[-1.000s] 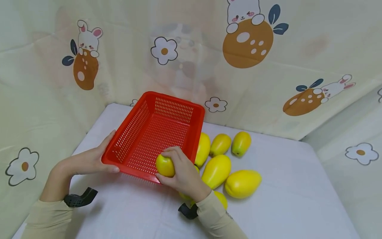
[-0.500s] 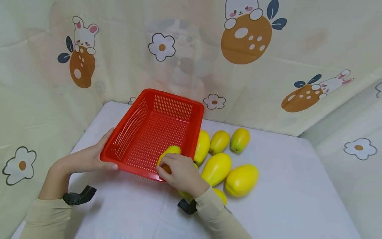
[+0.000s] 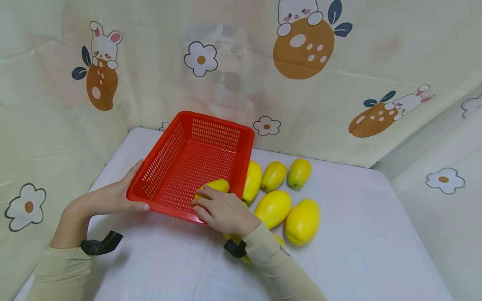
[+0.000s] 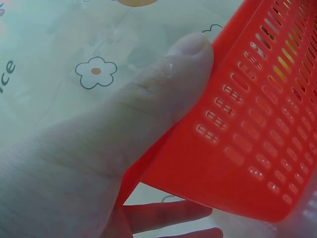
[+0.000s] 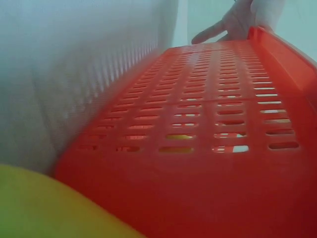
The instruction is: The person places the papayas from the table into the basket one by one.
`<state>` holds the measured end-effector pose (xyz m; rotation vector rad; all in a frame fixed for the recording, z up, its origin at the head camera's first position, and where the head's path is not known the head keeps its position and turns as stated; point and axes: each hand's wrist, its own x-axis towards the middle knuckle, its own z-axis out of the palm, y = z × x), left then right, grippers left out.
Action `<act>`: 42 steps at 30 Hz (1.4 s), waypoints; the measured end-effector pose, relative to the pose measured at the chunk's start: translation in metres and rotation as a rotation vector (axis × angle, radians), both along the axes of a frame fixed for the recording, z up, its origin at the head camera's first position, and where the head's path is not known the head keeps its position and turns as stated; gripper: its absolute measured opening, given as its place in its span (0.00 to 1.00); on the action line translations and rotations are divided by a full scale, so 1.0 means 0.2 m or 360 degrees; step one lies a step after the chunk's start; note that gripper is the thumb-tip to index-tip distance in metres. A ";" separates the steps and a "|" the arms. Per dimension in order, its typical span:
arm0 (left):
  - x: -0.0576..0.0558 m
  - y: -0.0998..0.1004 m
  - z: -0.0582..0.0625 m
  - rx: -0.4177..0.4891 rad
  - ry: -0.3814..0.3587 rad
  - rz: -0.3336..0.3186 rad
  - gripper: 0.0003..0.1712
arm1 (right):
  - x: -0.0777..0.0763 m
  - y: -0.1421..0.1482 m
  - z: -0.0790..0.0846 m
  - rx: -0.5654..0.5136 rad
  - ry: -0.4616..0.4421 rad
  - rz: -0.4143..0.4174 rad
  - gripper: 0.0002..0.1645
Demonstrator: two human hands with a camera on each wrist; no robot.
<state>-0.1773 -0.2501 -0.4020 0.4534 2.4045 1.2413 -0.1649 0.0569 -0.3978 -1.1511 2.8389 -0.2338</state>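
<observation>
A red slotted plastic basket (image 3: 205, 152) stands at a slant on the white tabletop. My left hand (image 3: 113, 194) holds its near left corner, thumb along the front rim and fingers along the left side. The thumb (image 4: 148, 94) lies against the red rim in the left wrist view. Over the basket's near right corner is my right hand (image 3: 226, 211), fingers spread loosely above a yellow mango-like fruit (image 3: 221, 185) lying inside. That fruit is partly hidden by the fingers. The right wrist view looks along the basket's outer wall (image 5: 198, 168), with a yellow fruit (image 5: 39, 208) at lower left.
Several more yellow fruits lie right of the basket: a big one (image 3: 273, 208), a rounded one (image 3: 302, 221) and two small ones, one of them greenish (image 3: 299, 172). Others are partly under the right forearm. A printed curtain (image 3: 226, 62) hangs behind the table.
The right hand has lowered its yellow fruit into the basket and loosened its fingers from it. The outermost fruit on the table has rolled round. The left hand stays at the corner.
</observation>
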 end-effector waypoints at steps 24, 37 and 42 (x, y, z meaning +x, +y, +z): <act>0.02 0.01 0.02 0.0019 0.0014 -0.0029 0.64 | 0.17 0.35 0.21 -0.0786 0.0355 -0.0166 0.33; 0.01 0.02 0.04 0.0011 0.0057 -0.0063 0.62 | 0.12 1.15 0.14 -0.0659 0.0348 -0.0994 0.44; 0.02 0.02 0.02 0.0041 0.0053 -0.0063 0.62 | 0.12 1.33 -0.03 -0.0482 0.0004 -0.1095 0.48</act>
